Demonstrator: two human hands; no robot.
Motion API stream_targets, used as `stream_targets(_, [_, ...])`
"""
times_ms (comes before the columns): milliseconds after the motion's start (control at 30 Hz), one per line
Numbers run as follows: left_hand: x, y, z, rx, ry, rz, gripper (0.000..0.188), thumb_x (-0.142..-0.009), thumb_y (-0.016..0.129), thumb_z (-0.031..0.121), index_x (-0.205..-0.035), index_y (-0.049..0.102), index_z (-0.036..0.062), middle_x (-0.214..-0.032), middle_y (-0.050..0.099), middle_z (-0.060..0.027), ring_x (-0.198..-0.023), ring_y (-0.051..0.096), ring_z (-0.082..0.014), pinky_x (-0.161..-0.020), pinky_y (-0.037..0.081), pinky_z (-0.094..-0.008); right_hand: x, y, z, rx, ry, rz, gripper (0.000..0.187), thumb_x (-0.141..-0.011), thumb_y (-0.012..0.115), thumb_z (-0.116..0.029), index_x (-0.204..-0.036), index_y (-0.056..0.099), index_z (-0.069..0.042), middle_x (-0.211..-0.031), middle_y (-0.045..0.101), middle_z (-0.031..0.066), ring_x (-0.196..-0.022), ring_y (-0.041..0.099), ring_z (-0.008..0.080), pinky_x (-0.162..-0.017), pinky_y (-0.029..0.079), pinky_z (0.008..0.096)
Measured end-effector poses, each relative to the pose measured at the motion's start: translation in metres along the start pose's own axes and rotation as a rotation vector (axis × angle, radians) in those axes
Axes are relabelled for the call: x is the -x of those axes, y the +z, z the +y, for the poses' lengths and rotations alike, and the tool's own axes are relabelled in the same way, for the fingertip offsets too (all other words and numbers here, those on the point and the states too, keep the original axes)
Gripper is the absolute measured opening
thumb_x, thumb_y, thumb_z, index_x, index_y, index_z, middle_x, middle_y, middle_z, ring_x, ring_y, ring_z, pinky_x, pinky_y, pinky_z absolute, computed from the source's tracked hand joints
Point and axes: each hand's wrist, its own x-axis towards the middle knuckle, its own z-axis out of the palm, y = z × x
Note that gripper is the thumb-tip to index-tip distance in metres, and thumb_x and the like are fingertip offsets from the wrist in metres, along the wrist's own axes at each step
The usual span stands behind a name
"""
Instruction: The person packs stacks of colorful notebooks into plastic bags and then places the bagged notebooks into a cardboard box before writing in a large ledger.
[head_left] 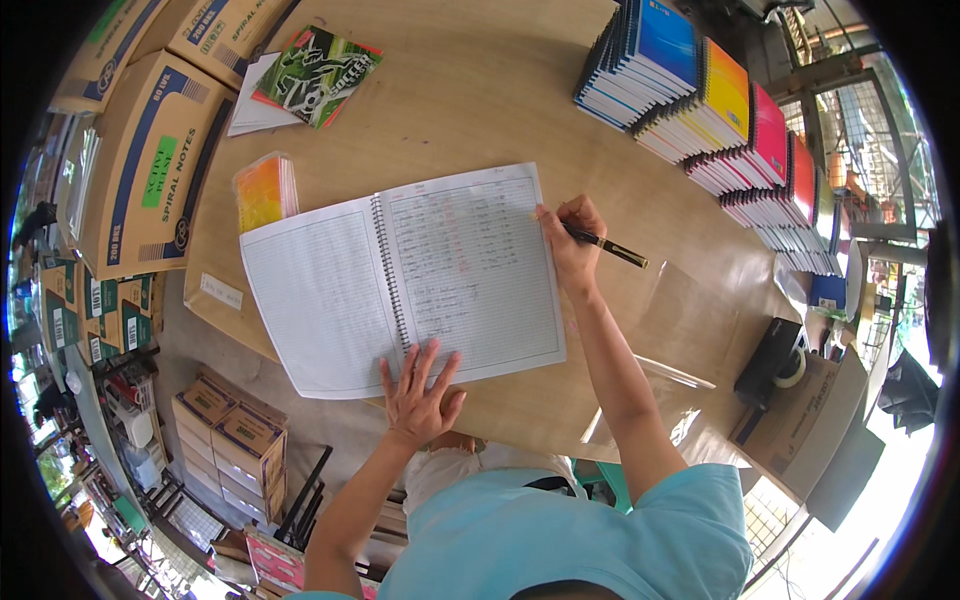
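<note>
A spiral notebook (318,300) lies open in front of me on the table. Its left page is ruled with no writing I can make out, while handwriting in dark and red ink fills much of the right page. My left hand (422,402) rests with fingers spread on the lower edge, near the spiral binding. At the notebook's right edge, my right hand (574,248) is closed around a black pen (622,252) with gold trim, which points out to the right. Its fingertips touch the right page's edge; whether they pinch the paper I cannot tell.
Small orange-yellow notebooks (262,195) sit beyond the open notebook's upper left corner. Farther back lies a green-black booklet (318,78) on papers. Cartons (150,165) stand at the left. Spiral notebook stacks (724,95) line the far right; a black tape dispenser (768,362) is nearer.
</note>
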Motion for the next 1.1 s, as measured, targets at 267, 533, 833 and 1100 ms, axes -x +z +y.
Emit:
stream_targets(267, [0.002,0.000,0.000,0.020,-0.007,-0.006,0.057,-0.090,0.051,0.050,-0.143,0.050,0.0293,-0.155,0.035,-0.0046,-0.143,0.029,-0.0260,-0.115,0.002,-0.0627,-0.004,0.003,0.001,-0.050,-0.010,0.018,0.024,-0.086,0.074,-0.006,-0.078,0.051,-0.006,-0.062,0.054,-0.0024,-0.053,0.046,0.0025,-0.048,0.033,0.0190])
stream_targets(533, [0.000,-0.002,0.000,0.023,-0.011,-0.007,0.056,-0.090,0.051,0.051,-0.142,0.051,0.0296,-0.154,0.037,-0.0040,-0.143,0.029,-0.0260,-0.115,0.002,-0.0620,-0.009,0.002,0.007,-0.002,-0.095,0.030,0.028,-0.082,0.074,-0.004,-0.073,0.048,-0.007,-0.061,0.049,-0.0035,-0.056,0.041,0.0030,-0.049,0.031,0.0216])
stream_targets(833, [0.001,0.000,0.000,0.021,-0.011,-0.007,0.056,-0.090,0.051,0.051,-0.142,0.051,0.0298,-0.154,0.037,-0.0036,-0.143,0.029,-0.0260,-0.116,0.002,-0.0616,-0.009,0.010,0.019,0.257,-0.204,0.114,0.037,-0.082,0.069,-0.003,-0.062,0.038,-0.005,-0.053,0.041,-0.0008,-0.052,0.036,0.0068,-0.047,0.030,0.0270])
stream_targets(1100, [0.000,0.001,0.000,0.010,-0.008,0.003,0.055,-0.091,0.051,0.051,-0.141,0.053,0.0297,-0.154,0.037,-0.0038,-0.143,0.029,-0.0260,-0.116,0.002,-0.0617,-0.011,0.012,0.022,0.271,-0.226,0.120,0.037,-0.082,0.069,-0.004,-0.062,0.038,-0.005,-0.052,0.039,-0.0004,-0.050,0.035,0.0073,-0.045,0.029,0.0279])
